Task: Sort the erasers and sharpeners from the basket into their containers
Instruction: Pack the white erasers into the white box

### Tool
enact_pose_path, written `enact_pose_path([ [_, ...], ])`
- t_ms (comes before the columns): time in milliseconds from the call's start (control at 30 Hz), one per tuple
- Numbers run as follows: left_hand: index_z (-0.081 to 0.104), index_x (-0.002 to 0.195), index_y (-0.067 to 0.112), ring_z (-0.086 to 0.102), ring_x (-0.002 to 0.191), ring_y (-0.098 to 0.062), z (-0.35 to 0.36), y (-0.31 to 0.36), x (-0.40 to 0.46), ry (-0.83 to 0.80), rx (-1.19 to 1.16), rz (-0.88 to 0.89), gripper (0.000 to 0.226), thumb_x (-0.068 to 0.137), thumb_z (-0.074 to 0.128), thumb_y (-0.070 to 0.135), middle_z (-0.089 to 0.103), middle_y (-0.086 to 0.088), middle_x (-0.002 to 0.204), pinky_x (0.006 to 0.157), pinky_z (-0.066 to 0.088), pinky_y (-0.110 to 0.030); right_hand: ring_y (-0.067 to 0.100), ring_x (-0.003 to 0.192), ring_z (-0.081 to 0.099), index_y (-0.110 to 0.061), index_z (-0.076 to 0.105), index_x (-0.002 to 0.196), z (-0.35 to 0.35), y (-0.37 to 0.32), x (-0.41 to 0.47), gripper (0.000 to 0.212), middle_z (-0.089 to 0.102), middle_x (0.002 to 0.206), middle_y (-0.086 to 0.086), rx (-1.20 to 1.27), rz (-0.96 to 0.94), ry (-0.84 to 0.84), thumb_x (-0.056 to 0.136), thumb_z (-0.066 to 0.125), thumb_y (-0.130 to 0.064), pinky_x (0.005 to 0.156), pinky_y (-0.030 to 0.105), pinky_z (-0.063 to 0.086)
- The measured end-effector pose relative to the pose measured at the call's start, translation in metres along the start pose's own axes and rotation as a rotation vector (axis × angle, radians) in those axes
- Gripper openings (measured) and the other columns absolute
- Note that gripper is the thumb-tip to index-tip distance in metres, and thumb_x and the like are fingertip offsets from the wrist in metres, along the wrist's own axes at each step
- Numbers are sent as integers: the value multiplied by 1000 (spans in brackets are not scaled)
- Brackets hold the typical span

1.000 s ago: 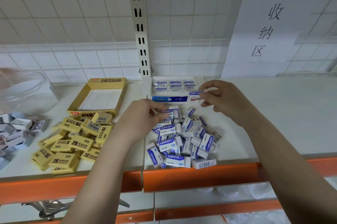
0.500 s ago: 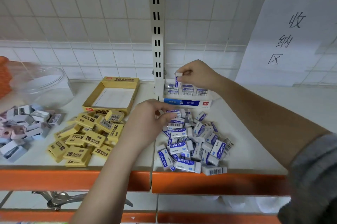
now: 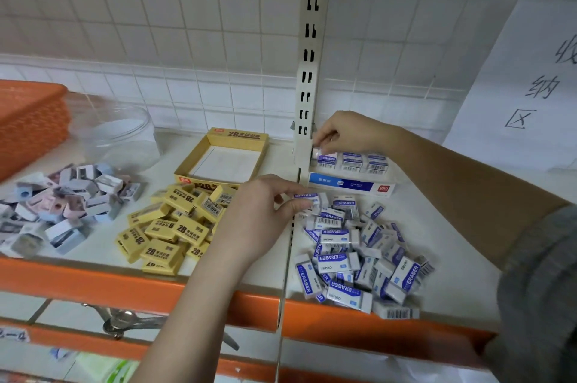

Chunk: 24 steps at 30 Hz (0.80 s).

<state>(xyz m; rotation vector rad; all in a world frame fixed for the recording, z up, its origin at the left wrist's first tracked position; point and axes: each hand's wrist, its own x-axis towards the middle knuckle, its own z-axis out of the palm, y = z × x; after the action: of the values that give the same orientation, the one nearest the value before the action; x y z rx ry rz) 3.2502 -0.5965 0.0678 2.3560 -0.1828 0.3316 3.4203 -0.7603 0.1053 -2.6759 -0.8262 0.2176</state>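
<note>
Step in hand: packing of white erasers w/ blue-printed sleeves into the white-and-blue cardboard eraser box [image 3: 349, 185] at the rear of the white shelf [image 3: 452, 242], just right of the slotted upright post [image 3: 307, 70].

Right hand [image 3: 352, 134]: positioned over the box's left end, fingers curled; one small white eraser [image 3: 317, 152] is pinched at the fingertips and is being set into the left-most slot. It is presented end-on, so its long axis appears to run front-to-back, approx. matching the row of packed erasers [image 3: 352, 161], which lie side by side w/ barcodes toward the front.

Left hand [image 3: 265, 214]: fingers curled at the near-left edge of the loose pile of blue-and-white erasers [image 3: 359, 254]; another eraser from the pile [image 3: 307, 200] is gripped between thumb and fingers, printed face up, long axis approx. left-right.

Next move (judged): the right-hand eraser must be seated flush against its neighbour and released; the left-hand eraser then needs approx. a quarter turn to suit the row.

Not yet boxed: yellow 2B erasers [image 3: 168, 232] heaped before the open yellow cardboard box [image 3: 224, 161]; pastel sharpeners [image 3: 62, 198] heaped by the clear plastic jar [image 3: 121, 136]. The orange basket [image 3: 31, 123] stands far left.
</note>
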Motion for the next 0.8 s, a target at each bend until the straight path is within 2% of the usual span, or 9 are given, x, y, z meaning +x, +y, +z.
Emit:
enact_pose_path([
  [100,72,100,31,54,80,-2,0,-2,-1,-6,4,-8,20,82,67,38,63,15,91,69,40,-12,0,81,59,-16,68,108,6,5,-4,24,68,97,-3,55,-2,71,83,70,-15,74,13,45],
  [200,72,101,30,54,80,-2,-1,-3,-2,-11,-1,-14,21,82,67,39,64,14,92,68,38,-11,2,79,56,-15,70,101,12,9,-11,19,66,92,-6,-7,-8,125,83,72,-19,73,16,46],
  [267,72,101,30,53,81,-2,-1,-3,-2,-6,-1,-22,22,82,66,39,63,14,93,68,38,-9,1,77,53,-18,69,101,15,12,-15,25,61,89,-11,-72,4,147,78,76,-25,70,21,44],
  [333,72,102,30,53,81,-2,0,-1,-1,-3,8,-19,22,82,66,39,62,15,92,68,38,-9,6,83,55,-20,67,103,19,15,-18,31,61,91,-10,-119,26,173,75,78,-28,74,28,48],
  [400,71,103,29,53,81,-2,0,0,-1,-8,17,-13,24,82,66,39,61,16,91,69,37,-8,8,84,56,-19,67,104,22,16,-20,29,63,91,-9,-126,42,209,77,77,-27,76,31,50],
  [567,71,104,29,53,81,-2,2,3,0,-12,31,-12,25,82,65,40,60,16,92,69,40,-14,8,80,56,-15,70,104,24,16,-22,24,60,84,-8,-91,33,238,82,72,-26,77,30,51],
  [700,71,103,28,53,81,-1,3,3,0,-6,17,-12,24,83,65,39,59,17,90,70,40,-16,8,82,52,-14,71,107,28,18,-21,25,60,93,-5,-78,31,240,85,69,-24,75,25,43],
  [800,71,103,28,53,81,-1,2,1,0,2,2,-20,23,83,66,38,57,20,86,70,39,-13,6,78,53,-14,71,104,33,18,-21,22,65,96,-1,-48,38,282,84,71,-22,74,23,44],
])
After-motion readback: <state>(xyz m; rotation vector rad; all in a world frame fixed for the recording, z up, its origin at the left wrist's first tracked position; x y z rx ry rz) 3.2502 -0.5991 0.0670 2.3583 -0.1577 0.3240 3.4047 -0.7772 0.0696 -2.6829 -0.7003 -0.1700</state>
